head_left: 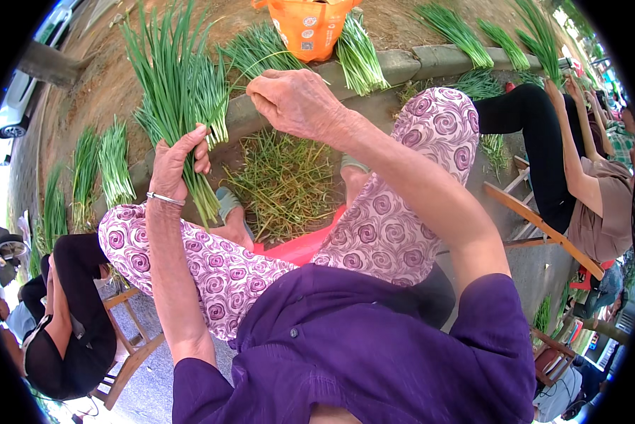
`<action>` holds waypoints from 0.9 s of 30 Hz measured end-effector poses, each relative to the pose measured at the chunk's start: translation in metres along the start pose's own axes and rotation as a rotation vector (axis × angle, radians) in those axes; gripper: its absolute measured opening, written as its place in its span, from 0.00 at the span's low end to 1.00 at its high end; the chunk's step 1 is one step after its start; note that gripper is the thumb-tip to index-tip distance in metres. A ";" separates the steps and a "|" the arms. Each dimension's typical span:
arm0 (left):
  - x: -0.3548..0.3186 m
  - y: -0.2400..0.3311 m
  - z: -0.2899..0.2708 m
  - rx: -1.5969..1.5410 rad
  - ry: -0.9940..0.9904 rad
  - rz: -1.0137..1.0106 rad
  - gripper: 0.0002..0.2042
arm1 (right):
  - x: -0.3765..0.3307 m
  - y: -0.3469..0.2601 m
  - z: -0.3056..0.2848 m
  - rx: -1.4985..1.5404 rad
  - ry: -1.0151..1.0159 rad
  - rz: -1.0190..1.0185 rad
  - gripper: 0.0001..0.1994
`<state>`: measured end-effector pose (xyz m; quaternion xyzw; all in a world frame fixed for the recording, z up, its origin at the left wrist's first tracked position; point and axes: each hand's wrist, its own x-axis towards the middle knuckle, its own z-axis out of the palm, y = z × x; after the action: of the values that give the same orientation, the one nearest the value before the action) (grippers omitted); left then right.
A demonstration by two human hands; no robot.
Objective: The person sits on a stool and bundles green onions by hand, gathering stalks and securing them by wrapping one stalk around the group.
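Observation:
My left hand, with a thin metal bracelet at the wrist, grips a thick upright bunch of green chives near its pale base. My right hand is raised beside the bunch, fingers pinched on a single thin green leaf that runs from the bunch. Below both hands a heap of trimmed green and yellowed scraps lies on the ground between my feet. My knees in purple swirl-patterned trousers frame the heap.
Several tied chive bundles lie along a concrete curb, beside an orange bag. One person sits on a wooden stool at left, another person in black trousers at right on a wooden chair. A red sheet lies below my legs.

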<state>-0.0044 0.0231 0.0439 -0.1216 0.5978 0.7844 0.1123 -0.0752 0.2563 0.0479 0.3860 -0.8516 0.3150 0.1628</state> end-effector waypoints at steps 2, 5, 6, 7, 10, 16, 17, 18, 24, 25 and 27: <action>-0.001 0.000 0.000 0.000 0.003 -0.003 0.08 | 0.001 0.000 0.001 0.023 -0.010 -0.017 0.05; -0.001 0.001 0.002 0.009 0.008 -0.005 0.09 | 0.002 -0.002 0.001 0.017 -0.042 0.008 0.05; -0.001 0.001 0.003 0.012 0.010 -0.004 0.09 | 0.001 -0.001 0.001 0.020 -0.041 0.007 0.05; -0.002 0.001 0.004 0.016 0.013 -0.004 0.09 | 0.001 0.000 0.001 0.023 -0.040 0.005 0.05; -0.001 -0.001 0.003 0.022 0.005 -0.006 0.09 | 0.000 0.003 0.002 0.015 -0.044 0.007 0.05; 0.001 -0.004 0.000 0.032 0.010 0.003 0.08 | 0.001 0.007 0.004 0.019 -0.047 0.014 0.05; 0.001 -0.004 0.000 0.026 0.010 0.001 0.08 | 0.001 0.007 0.004 0.017 -0.052 0.016 0.05; 0.001 -0.004 0.001 0.020 0.009 -0.001 0.08 | 0.001 0.007 0.005 0.017 -0.054 0.017 0.05; 0.000 -0.004 0.002 0.045 0.006 0.001 0.08 | 0.002 0.006 0.010 0.011 -0.057 0.007 0.05; -0.001 -0.003 0.003 0.060 0.006 0.002 0.08 | 0.002 0.006 0.011 0.015 -0.057 0.009 0.05; -0.001 -0.004 0.002 0.068 0.008 0.002 0.08 | 0.002 0.007 0.012 0.020 -0.052 0.008 0.05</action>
<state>-0.0026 0.0262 0.0415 -0.1199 0.6249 0.7631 0.1132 -0.0819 0.2508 0.0371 0.3923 -0.8540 0.3139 0.1352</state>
